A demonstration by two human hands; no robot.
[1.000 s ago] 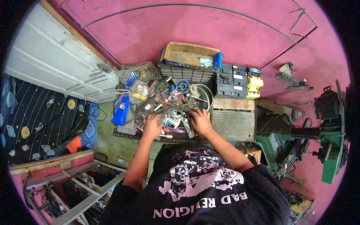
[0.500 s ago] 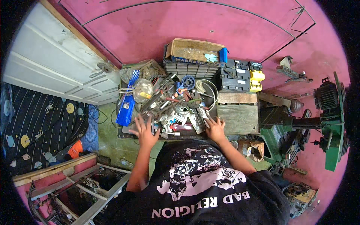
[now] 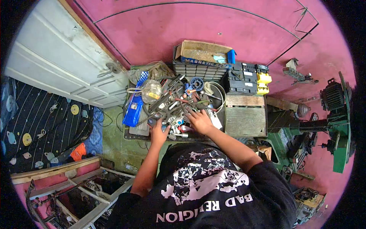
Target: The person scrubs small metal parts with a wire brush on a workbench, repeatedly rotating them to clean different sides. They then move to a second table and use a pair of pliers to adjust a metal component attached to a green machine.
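Observation:
A heap of mixed tools and metal parts lies on the table in front of me, with dark bars, wires and small bright pieces tangled together. My left hand rests at its near left edge, thumb and fingers apart, beside a small dark piece. Over the near right part of the heap reaches my right hand, its fingers spread on the pieces; what lies under the palm is hidden. Between the hands sit small silvery fittings. A blue ring-shaped part tops the far side of the heap.
Left of the heap are a blue packet and a clear bag. Behind stand a black crate bearing an open cardboard box, and black batteries. Ridged boards lie right, near a green machine.
My right hand has moved left and farther in, from the table's near right side onto the heap. My left hand has shifted slightly right, its fingers less spread. The view has shifted a little.

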